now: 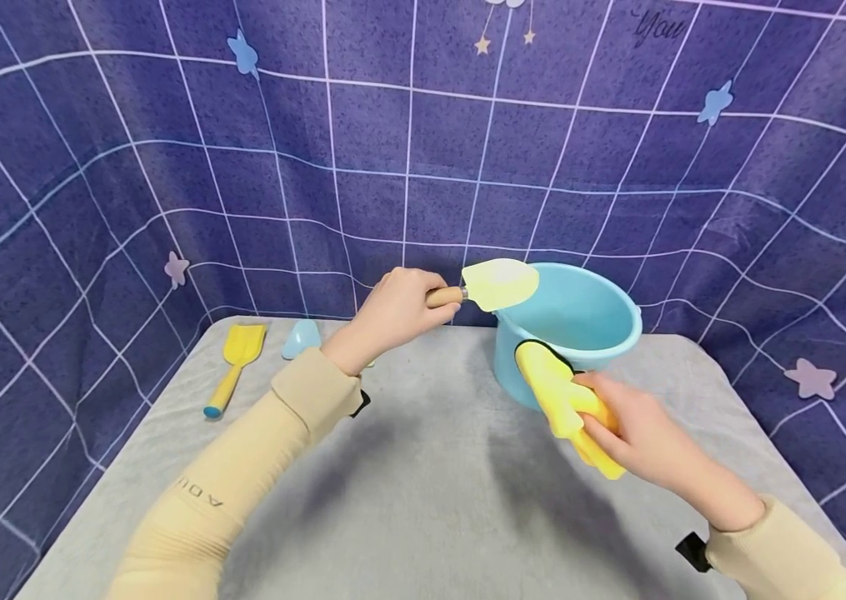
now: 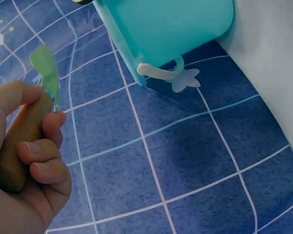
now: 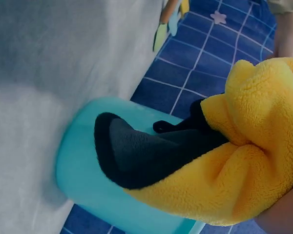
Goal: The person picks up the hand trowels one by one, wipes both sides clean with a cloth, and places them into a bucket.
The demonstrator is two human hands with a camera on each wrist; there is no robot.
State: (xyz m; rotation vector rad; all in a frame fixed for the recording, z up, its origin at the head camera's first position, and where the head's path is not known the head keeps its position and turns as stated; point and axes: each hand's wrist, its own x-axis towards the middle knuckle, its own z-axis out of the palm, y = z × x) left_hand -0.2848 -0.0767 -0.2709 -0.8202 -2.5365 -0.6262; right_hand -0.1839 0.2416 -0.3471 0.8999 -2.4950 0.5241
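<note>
My left hand (image 1: 411,308) grips the wooden handle of a small garden trowel (image 1: 501,283). Its pale yellow-green blade points right, in front of the bucket's rim as the head view sees it. In the left wrist view the fingers curl round that handle (image 2: 22,141). A bunched yellow cloth (image 1: 565,396) with a dark underside (image 3: 136,156) is held in my right hand (image 1: 643,429). The cloth is in front of the light blue bucket (image 1: 516,367); whether they touch I cannot tell. The bucket stands upright at the table's back right.
At the back left of the grey-covered table (image 1: 423,517) lies a yellow toy shovel (image 1: 237,367). Beside it is a light blue tool (image 1: 302,337), partly behind my left arm. Another green-bladed tool (image 3: 159,38) shows in the right wrist view. A purple gridded curtain (image 1: 362,167) hangs behind.
</note>
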